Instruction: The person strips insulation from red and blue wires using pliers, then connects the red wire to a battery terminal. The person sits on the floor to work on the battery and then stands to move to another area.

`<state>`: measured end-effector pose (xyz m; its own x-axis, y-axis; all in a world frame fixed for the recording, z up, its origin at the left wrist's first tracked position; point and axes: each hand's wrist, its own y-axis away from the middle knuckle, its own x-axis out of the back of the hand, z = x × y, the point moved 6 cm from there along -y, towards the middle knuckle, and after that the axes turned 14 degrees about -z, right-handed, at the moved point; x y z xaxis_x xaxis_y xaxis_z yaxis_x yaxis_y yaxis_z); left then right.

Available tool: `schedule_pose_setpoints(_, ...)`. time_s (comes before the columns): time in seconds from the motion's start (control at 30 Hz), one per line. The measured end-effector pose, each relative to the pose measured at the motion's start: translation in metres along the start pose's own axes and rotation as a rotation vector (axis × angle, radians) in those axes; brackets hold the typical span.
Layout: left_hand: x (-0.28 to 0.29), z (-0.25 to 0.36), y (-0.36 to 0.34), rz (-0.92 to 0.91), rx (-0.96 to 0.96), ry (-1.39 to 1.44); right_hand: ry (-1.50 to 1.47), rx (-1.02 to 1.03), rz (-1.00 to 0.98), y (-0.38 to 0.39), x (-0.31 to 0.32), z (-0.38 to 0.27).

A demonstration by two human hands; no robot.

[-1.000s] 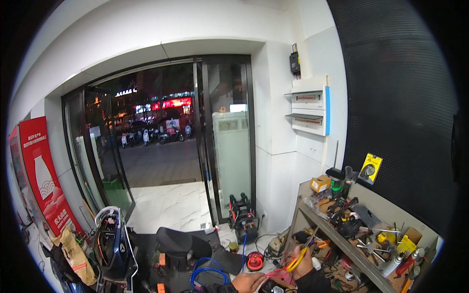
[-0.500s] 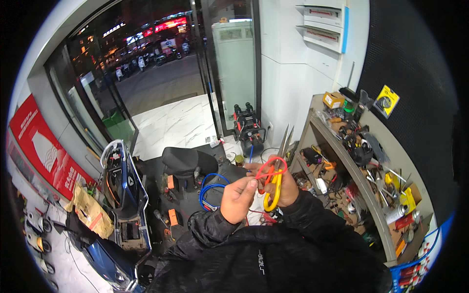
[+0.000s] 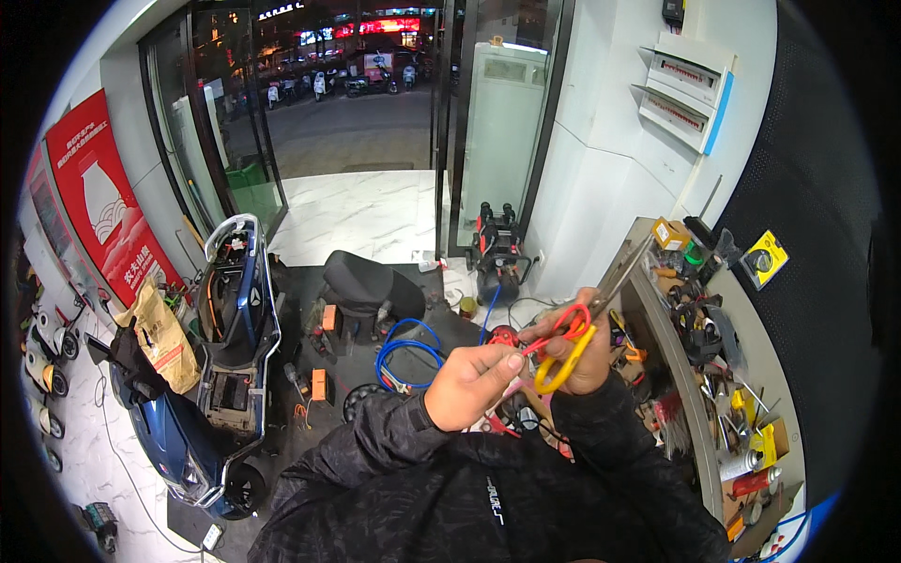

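Observation:
My right hand point(image 3: 593, 372) is closed around scissors point(image 3: 584, 345) with yellow handles, their long metal blades pointing up and away to the right. A red wire point(image 3: 574, 320) curls in a loop over the scissors handle and runs across to my left hand point(image 3: 469, 387). There, thumb and forefinger pinch the wire in front of my chest. Part of the right hand's grip is hidden behind the handle and the wire.
A blue scooter point(image 3: 225, 394) with its seat area opened stands at left. A black scooter seat point(image 3: 371, 284), a coiled blue hose point(image 3: 383, 361) and orange boxes point(image 3: 320, 385) lie on the dark mat. Beyond is a compressor point(image 3: 498, 249). A tool-filled shelf point(image 3: 648, 305) stands at right.
The view has shifted, so the room sits further left and lower relative to before. Both hands have moved slightly right, and the scissors now tilt further right. The left hand still pinches the wire.

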<state>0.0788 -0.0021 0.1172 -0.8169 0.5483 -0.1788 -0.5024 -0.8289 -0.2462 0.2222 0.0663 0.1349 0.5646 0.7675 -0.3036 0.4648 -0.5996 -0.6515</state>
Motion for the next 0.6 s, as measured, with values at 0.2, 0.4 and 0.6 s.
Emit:
schedule_pose_setpoints(0.2, -0.004, 0.003, 0.005, 0.009, 0.023, -0.210, -0.016, 0.030, 0.074, 0.003, -0.005, -0.017)
schedule_pose_setpoints(0.4, -0.015, 0.001, -0.001, -0.051, -0.081, -0.285, 0.016, 0.036, 0.035, 0.014, 0.006, -0.033)
schedule_pose_setpoints(0.6, -0.021, -0.002, -0.014, -0.115, -0.053, -0.261, 0.009, 0.074, 0.123, 0.021, 0.009, -0.040)
